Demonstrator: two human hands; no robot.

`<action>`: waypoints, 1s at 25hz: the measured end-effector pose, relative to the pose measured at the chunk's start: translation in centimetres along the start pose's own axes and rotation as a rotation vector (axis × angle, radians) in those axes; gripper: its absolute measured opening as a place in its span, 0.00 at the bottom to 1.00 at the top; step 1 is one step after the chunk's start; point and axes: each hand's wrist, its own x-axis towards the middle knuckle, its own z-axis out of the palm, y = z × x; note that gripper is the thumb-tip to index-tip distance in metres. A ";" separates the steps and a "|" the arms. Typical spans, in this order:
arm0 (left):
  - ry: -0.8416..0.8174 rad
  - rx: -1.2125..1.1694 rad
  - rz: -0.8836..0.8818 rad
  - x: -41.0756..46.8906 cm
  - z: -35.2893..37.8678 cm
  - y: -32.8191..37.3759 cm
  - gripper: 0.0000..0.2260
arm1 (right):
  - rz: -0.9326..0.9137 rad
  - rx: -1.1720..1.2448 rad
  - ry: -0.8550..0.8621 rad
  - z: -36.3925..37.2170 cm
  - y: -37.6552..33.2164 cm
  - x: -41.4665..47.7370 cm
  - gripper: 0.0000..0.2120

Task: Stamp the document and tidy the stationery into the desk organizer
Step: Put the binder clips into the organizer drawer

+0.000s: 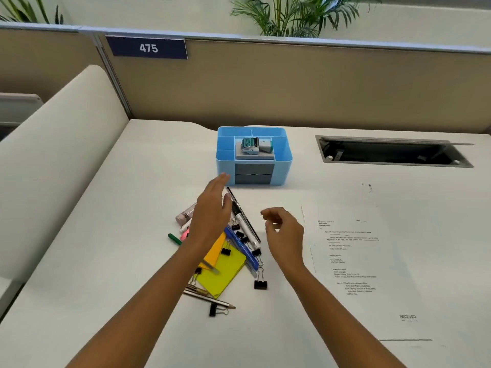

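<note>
Hands, left [211, 208] flat-open, right [283, 229] loosely curled, both empty, above stationery pile [228, 251] beside document [358, 266].

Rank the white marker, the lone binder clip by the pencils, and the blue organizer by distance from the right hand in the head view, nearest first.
From the right hand:
1. White marker, just to its left in the pile.
2. Blue organizer, ahead toward the partition.
3. Lone binder clip, back toward the person, beside the pencils.

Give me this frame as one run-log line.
document: stamped RECEIVED | stamp: in organizer | left hand: open, over stationery pile | right hand: empty, curled | pens, clips, notes: still on desk
</note>
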 end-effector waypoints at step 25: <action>-0.020 -0.086 -0.095 6.1 2.5 -1.1 0.19 | 0.956 1.325 -0.061 5.1 -1.9 9.4 0.12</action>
